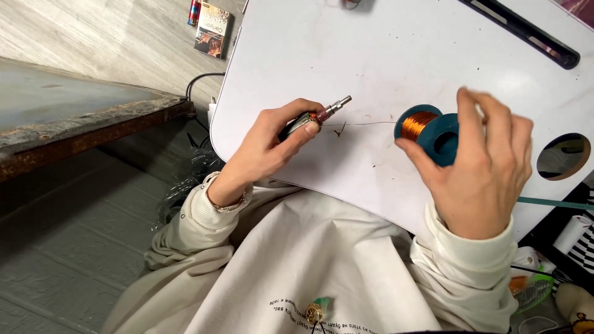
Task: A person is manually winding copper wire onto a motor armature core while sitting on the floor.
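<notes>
My left hand [266,145] grips a small rotor-like part [322,114] with a metal shaft that points right, copper winding showing at its end. My right hand [479,167] holds a teal spool of copper wire [427,127] over the white lap table [371,55]. A thin strand of wire [365,123] runs taut from the spool to the part. A short loose bit of wire [340,130] lies on the table below the strand.
A black slot [526,34] runs along the table's far right edge and a round cup hole [563,156] sits at right. A small box [212,29] lies on the floor at top left. A rusty metal ledge [93,127] is at left. Clutter sits at lower right.
</notes>
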